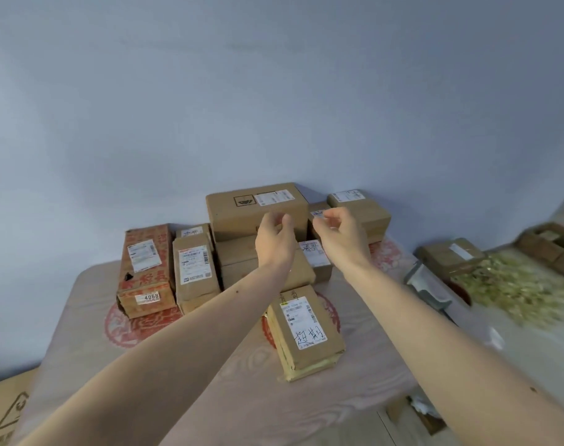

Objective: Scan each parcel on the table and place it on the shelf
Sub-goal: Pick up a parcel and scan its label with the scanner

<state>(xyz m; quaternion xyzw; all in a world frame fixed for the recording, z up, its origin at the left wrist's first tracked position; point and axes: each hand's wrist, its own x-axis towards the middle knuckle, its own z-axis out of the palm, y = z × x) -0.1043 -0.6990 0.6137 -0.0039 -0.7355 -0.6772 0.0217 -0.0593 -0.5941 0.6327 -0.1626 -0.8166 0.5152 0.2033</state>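
Several brown cardboard parcels with white labels stand on a pale wood-grain table. A large box sits on top of the pile at the back. Both my arms reach out over the table. My left hand hovers in front of that large box, fingers loosely curled, holding nothing. My right hand hangs beside it, fingers loosely curled and empty, in front of a back right box. A flat parcel with handwriting lies nearest me. A red-printed box stands at the left, a tall parcel next to it.
A plain blue-grey wall rises behind the table. To the right lie another parcel, a grey device, a floral surface and a brown box. A large carton lies at the lower left.
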